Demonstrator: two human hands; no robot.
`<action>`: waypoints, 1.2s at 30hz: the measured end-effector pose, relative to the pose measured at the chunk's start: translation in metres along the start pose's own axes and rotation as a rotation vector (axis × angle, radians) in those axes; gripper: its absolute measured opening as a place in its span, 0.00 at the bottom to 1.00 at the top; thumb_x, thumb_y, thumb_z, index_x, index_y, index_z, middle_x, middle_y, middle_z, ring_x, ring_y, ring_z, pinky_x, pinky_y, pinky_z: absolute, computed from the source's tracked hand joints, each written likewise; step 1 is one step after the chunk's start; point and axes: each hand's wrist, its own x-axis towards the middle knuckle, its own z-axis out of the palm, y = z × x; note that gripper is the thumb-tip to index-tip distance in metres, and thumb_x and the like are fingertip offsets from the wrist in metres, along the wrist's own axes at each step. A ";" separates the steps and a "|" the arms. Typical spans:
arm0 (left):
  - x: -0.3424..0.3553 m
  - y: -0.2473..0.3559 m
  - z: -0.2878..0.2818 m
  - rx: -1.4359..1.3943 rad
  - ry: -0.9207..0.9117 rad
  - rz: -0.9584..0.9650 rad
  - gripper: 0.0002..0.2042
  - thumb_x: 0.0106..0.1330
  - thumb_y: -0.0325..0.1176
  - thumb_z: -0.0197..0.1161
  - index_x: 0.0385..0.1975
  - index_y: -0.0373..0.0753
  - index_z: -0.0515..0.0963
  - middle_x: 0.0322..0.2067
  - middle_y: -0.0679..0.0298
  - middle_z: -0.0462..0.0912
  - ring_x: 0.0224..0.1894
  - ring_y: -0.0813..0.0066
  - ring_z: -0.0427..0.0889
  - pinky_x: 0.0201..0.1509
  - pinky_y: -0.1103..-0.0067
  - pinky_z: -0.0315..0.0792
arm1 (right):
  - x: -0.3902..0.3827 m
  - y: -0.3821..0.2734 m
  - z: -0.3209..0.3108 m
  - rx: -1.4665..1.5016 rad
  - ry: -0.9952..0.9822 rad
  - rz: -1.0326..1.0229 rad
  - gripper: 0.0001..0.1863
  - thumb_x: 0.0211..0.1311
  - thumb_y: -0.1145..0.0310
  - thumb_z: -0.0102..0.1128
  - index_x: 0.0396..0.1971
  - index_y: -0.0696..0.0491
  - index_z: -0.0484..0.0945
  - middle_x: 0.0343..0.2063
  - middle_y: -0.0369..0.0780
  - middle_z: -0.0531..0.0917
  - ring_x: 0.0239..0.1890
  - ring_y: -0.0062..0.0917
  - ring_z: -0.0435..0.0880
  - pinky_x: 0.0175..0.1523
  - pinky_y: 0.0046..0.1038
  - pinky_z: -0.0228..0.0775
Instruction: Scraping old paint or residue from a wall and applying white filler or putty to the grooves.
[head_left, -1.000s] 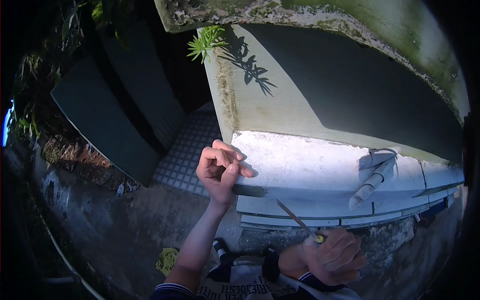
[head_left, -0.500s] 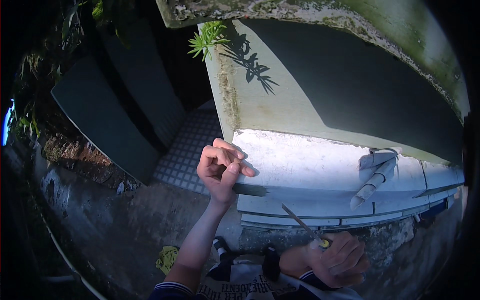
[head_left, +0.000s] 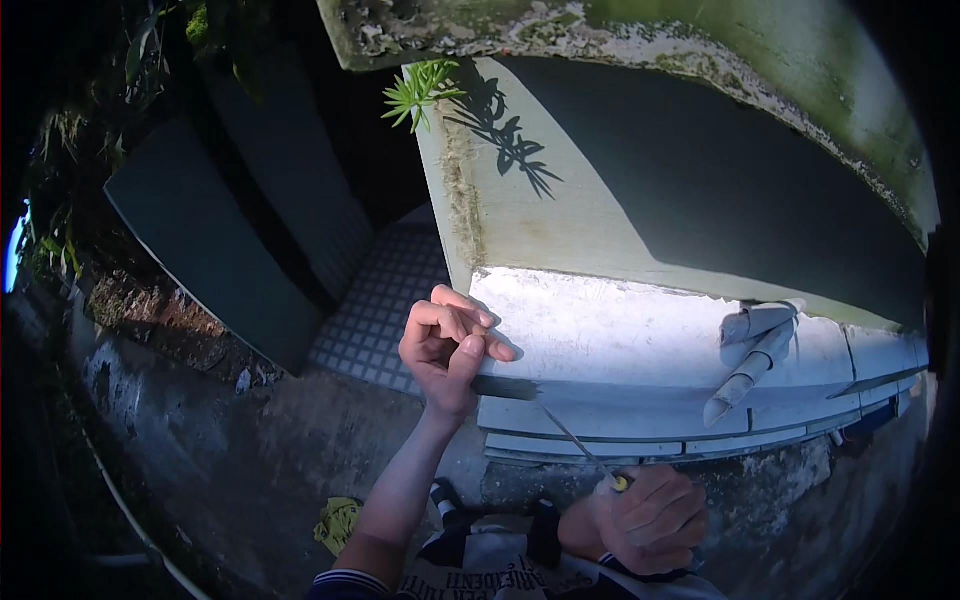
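**Screwdriver held against a white ledge**

A screwdriver [head_left: 585, 452] was clamped in the right hand [head_left: 650, 518], near the lower right, its thin shaft angled up and left to the front edge of the white ledge [head_left: 620, 335]. The left hand [head_left: 447, 350] was curled shut at the ledge's left corner, fingers together, nothing visibly gripped. Two grey pipes [head_left: 752, 352] lay on the ledge to the right.

White ledge [head_left: 620, 335] — grey pipe [head_left: 750, 365]

White ledge [head_left: 640, 330], perhaps yellow-tipped tool [head_left: 585, 455]
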 end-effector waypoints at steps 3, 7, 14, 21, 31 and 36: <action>0.007 -0.004 -0.003 0.022 -0.030 0.007 0.07 0.64 0.23 0.55 0.29 0.35 0.62 0.35 0.53 0.72 0.26 0.76 0.82 0.34 0.83 0.80 | 0.007 0.005 0.001 0.066 -0.084 -0.045 0.17 0.62 0.58 0.53 0.17 0.48 0.63 0.17 0.33 0.71 0.16 0.20 0.70 0.21 0.22 0.61; 0.005 -0.004 -0.003 -0.012 -0.016 -0.001 0.07 0.64 0.23 0.55 0.29 0.35 0.62 0.35 0.53 0.72 0.26 0.76 0.83 0.34 0.83 0.80 | 0.010 0.010 -0.005 0.158 -0.195 -0.096 0.15 0.63 0.59 0.53 0.19 0.50 0.69 0.21 0.36 0.76 0.20 0.24 0.75 0.22 0.27 0.64; 0.006 -0.007 -0.006 -0.008 -0.016 0.004 0.08 0.64 0.24 0.55 0.29 0.35 0.62 0.36 0.53 0.72 0.26 0.76 0.83 0.32 0.83 0.80 | -0.014 0.011 -0.030 0.362 -0.115 -0.334 0.18 0.67 0.52 0.44 0.24 0.51 0.68 0.14 0.32 0.67 0.15 0.19 0.68 0.23 0.21 0.63; 0.004 -0.003 -0.003 -0.012 -0.035 0.000 0.08 0.64 0.24 0.55 0.29 0.35 0.61 0.35 0.52 0.72 0.25 0.75 0.83 0.31 0.83 0.80 | -0.012 0.001 -0.033 -0.253 0.388 -0.431 0.17 0.67 0.51 0.43 0.22 0.46 0.62 0.11 0.27 0.58 0.11 0.13 0.58 0.19 0.15 0.54; 0.003 -0.007 -0.004 -0.029 -0.031 0.024 0.08 0.64 0.23 0.55 0.29 0.35 0.61 0.36 0.51 0.72 0.25 0.75 0.83 0.32 0.83 0.81 | 0.001 -0.005 -0.017 0.326 0.134 -0.425 0.17 0.63 0.59 0.46 0.14 0.45 0.59 0.10 0.29 0.62 0.10 0.14 0.60 0.18 0.17 0.53; 0.004 -0.007 -0.004 0.009 -0.025 0.032 0.08 0.64 0.24 0.55 0.29 0.35 0.61 0.36 0.51 0.72 0.25 0.76 0.82 0.33 0.83 0.80 | -0.006 0.008 -0.032 0.282 0.180 -0.391 0.17 0.64 0.59 0.45 0.15 0.44 0.59 0.10 0.29 0.63 0.09 0.15 0.60 0.19 0.18 0.54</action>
